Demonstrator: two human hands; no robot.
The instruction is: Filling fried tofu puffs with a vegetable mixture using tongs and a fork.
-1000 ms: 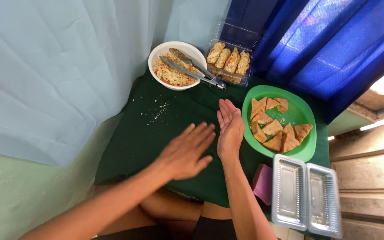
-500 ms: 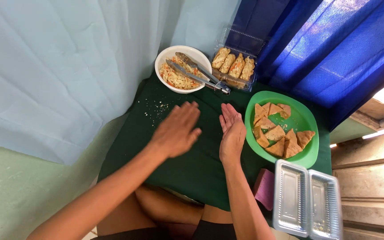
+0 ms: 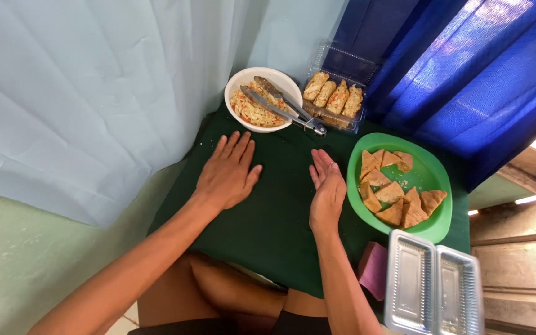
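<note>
**Desk:** What do I run under this one?

**Operator:** From my feed: the left hand point(image 3: 227, 174) lies flat, fingers spread, palm down on the dark green tablecloth point(image 3: 268, 217). The right hand point(image 3: 327, 189) stands on edge just beside the green plate point(image 3: 432, 226), open and holding nothing. Bare cloth lies between the two hands.

**Desk:** Any risk?

**Operator:** I judge a sideways sweep of that right hand could nudge the plate, which sits near the table's right edge.

**Desk:** Containers?

**Operator:** The plate carries triangular flatbread pieces point(image 3: 392, 192). At the far side, a white bowl point(image 3: 243, 80) holds shredded filling, with metal tongs point(image 3: 283, 105) resting across it. To its right, a clear plastic clamshell point(image 3: 342, 68) holds stuffed rolls point(image 3: 334, 96). Near right, an open foil tray point(image 3: 432, 291) looks empty.
</note>
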